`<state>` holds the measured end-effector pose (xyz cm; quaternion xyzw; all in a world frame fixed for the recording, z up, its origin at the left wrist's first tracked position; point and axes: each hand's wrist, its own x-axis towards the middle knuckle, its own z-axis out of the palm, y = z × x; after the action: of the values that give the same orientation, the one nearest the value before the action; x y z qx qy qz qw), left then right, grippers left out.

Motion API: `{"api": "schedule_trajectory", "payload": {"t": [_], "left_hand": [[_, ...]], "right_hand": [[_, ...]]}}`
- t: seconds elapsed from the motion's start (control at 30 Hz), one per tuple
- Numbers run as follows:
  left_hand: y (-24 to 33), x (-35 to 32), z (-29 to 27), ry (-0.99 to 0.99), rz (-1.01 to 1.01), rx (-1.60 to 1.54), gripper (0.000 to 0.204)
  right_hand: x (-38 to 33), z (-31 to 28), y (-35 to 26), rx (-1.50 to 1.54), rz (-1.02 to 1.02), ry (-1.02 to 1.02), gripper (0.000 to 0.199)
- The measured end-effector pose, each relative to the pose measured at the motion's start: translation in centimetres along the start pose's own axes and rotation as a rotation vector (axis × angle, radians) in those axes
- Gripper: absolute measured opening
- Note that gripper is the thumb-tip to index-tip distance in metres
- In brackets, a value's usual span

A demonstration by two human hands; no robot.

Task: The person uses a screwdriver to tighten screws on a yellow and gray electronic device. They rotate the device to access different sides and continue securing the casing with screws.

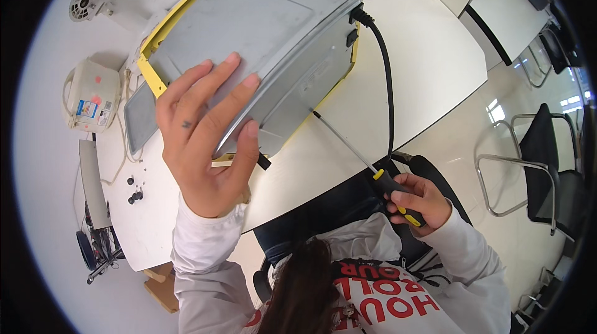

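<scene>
A grey metal box (249, 20) with yellow edge frames lies on the white table, one long side facing me. My left hand (211, 123) rests spread across its near left corner, fingers on the top face and thumb at the edge. In my right hand (416, 200) is a screwdriver (348, 146) with a black and yellow handle, fingers wrapped round it. Its dark tip meets the lower edge of the box's side; whether it sits in a screw is too small to tell. A black power cord (384, 54) is plugged into the side's far end.
Several small black parts (135, 196) lie on the white table (429, 67) at left. Beyond them are a grey panel (142, 116), a beige case (96, 95) and a small fan-like device (87, 1). The cord hangs past the table edge beside my right hand. Black chairs (541, 160) stand right.
</scene>
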<state>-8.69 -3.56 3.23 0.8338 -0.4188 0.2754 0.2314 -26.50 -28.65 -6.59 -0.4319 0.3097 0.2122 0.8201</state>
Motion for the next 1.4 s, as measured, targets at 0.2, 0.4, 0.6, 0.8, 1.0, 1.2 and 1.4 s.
{"api": "schedule_trajectory", "payload": {"t": [0.2, 0.4, 0.6, 0.8, 1.0, 1.2, 1.4], "left_hand": [[0.0, 0.1, 0.1, -0.003, -0.007, 0.017, 0.038], [-0.1, -0.3, 0.0, -0.012, -0.013, 0.024, 0.038], [-0.3, -0.5, 0.2, 0.01, -0.02, 0.007, 0.041], [-0.6, -0.6, -0.2, -0.018, -0.047, -0.03, 0.038], [-0.4, -1.2, -0.1, 0.003, -0.139, -0.081, 0.039], [0.2, -1.1, -0.2, -0.004, -0.211, -0.139, 0.04], [0.9, -1.0, 0.0, 0.018, -0.256, -0.16, 0.04]], "right_hand": [[0.0, 0.5, 1.1, 0.627, 0.326, -0.251, 0.04], [0.3, 1.3, 1.7, 0.757, 0.304, -0.41, 0.039], [0.6, 1.2, 1.7, 0.632, 0.259, -0.357, 0.037], [1.7, 1.3, 4.3, 0.805, 0.432, -0.458, 0.034], [2.8, 0.6, 5.5, 1.001, 0.536, -0.711, 0.041], [3.7, 0.1, 7.2, 1.285, 0.646, -0.875, 0.043], [4.2, -1.2, 5.4, 1.3, 0.508, -0.93, 0.043]]}}
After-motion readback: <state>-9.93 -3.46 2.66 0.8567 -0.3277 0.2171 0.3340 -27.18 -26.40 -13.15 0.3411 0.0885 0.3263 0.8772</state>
